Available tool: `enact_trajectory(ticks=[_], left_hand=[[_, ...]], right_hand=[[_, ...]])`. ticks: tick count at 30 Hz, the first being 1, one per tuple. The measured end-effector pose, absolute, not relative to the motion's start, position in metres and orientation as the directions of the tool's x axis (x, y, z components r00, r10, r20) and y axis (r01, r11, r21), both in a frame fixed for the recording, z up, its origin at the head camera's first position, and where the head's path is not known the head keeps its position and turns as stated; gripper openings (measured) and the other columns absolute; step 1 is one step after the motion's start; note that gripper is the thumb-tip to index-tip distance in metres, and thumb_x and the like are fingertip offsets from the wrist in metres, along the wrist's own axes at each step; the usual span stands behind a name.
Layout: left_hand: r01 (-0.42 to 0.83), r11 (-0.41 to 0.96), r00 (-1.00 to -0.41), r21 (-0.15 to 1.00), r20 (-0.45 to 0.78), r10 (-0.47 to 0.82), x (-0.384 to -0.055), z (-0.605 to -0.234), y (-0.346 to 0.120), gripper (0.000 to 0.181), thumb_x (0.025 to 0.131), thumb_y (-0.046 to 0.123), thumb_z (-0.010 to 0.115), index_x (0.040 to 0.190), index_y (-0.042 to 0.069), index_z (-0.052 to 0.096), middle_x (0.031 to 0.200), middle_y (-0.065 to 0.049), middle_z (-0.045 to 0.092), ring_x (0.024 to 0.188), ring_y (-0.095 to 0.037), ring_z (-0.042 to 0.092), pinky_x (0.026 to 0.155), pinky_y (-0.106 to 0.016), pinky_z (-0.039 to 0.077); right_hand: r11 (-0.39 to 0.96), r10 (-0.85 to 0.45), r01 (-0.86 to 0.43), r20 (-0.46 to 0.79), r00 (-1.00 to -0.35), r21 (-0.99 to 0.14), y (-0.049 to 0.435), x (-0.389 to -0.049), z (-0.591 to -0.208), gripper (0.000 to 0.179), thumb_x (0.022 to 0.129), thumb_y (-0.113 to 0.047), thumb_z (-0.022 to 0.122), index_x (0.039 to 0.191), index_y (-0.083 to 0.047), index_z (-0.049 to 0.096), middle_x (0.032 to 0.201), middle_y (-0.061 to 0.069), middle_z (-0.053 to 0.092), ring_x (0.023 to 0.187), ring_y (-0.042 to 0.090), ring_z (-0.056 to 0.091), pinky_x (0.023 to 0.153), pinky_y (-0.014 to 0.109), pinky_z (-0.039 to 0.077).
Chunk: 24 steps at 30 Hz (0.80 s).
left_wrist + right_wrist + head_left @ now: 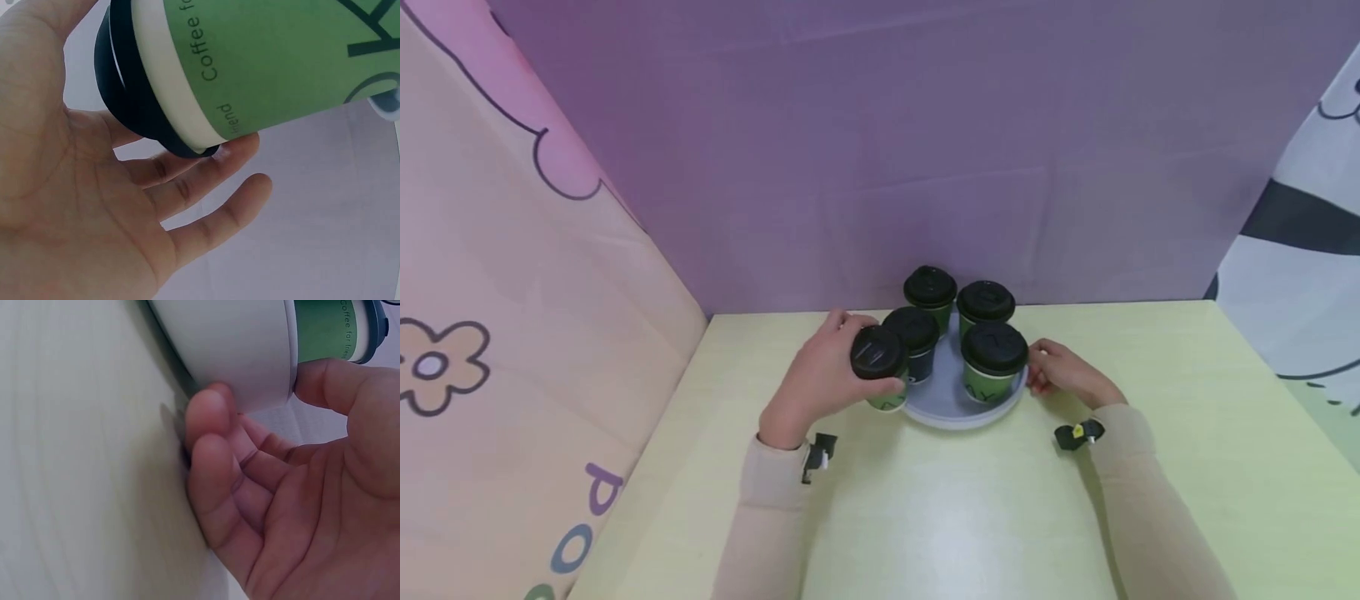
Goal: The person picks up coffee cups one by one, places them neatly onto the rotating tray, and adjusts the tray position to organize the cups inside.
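Note:
My left hand grips a green paper coffee cup near its black lid, thumb on the near side. That cup is at the left edge of a round white tray; whether its base touches the tray cannot be told. On the tray stand several more lidded cups: a dark one beside the held cup, a green one at front right, and two green ones behind. At the tray's right edge, my right hand pinches the rim, thumb above and fingers curled beneath.
A pale yellow wooden table lies under everything. Behind it hangs a purple cloth backdrop, close to the rear cups. Printed cloth panels stand at the left and right.

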<state>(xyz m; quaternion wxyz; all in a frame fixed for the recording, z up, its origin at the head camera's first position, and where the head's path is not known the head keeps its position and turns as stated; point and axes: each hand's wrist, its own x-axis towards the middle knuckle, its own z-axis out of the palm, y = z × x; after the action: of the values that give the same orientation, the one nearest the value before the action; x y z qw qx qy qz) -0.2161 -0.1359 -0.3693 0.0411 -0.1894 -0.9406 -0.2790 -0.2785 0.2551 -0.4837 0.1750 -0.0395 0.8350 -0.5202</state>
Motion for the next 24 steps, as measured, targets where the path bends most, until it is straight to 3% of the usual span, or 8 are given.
enact_trajectory(ticks=[7, 17, 24], left_hand=[[0.416, 0.765, -0.908, 0.491, 0.173, 0.382, -0.214, -0.37, -0.125, 0.091, 0.07, 0.063, 0.086, 0.144, 0.02, 0.054, 0.133, -0.004, 0.051, 0.115, -0.022, 0.06, 0.099, -0.046, 0.054], [0.501, 0.716, -0.865, 0.486, 0.244, 0.439, -0.217, -0.381, -0.109, 0.089, 0.072, 0.059, 0.087, 0.145, 0.02, 0.054, 0.12, 0.0, 0.051, 0.109, -0.016, 0.057, 0.096, -0.04, 0.054], [0.509, 0.716, -0.861, 0.478, 0.26, 0.438, -0.216, -0.382, -0.1, 0.091, 0.073, 0.057, 0.087, 0.148, 0.019, 0.052, 0.129, -0.002, 0.052, 0.113, -0.019, 0.057, 0.098, -0.042, 0.054]], right_hand=[[0.453, -0.246, 0.128, -0.262, -0.933, -0.882, 0.254, -0.279, -0.483, 0.023, 0.103, -0.014, 0.037, 0.116, 0.003, 0.048, 0.083, 0.005, 0.063, 0.068, 0.012, 0.063, 0.063, 0.028, 0.057], [0.472, -0.23, 0.135, -0.269, -0.935, -0.871, 0.256, -0.283, -0.487, 0.026, 0.102, -0.013, 0.039, 0.119, 0.005, 0.047, 0.081, 0.004, 0.063, 0.068, 0.013, 0.064, 0.064, 0.028, 0.057], [0.471, -0.234, 0.133, -0.269, -0.934, -0.872, 0.255, -0.283, -0.486, 0.027, 0.102, -0.014, 0.039, 0.119, 0.006, 0.047, 0.082, 0.005, 0.063, 0.069, 0.013, 0.064, 0.065, 0.028, 0.058]])
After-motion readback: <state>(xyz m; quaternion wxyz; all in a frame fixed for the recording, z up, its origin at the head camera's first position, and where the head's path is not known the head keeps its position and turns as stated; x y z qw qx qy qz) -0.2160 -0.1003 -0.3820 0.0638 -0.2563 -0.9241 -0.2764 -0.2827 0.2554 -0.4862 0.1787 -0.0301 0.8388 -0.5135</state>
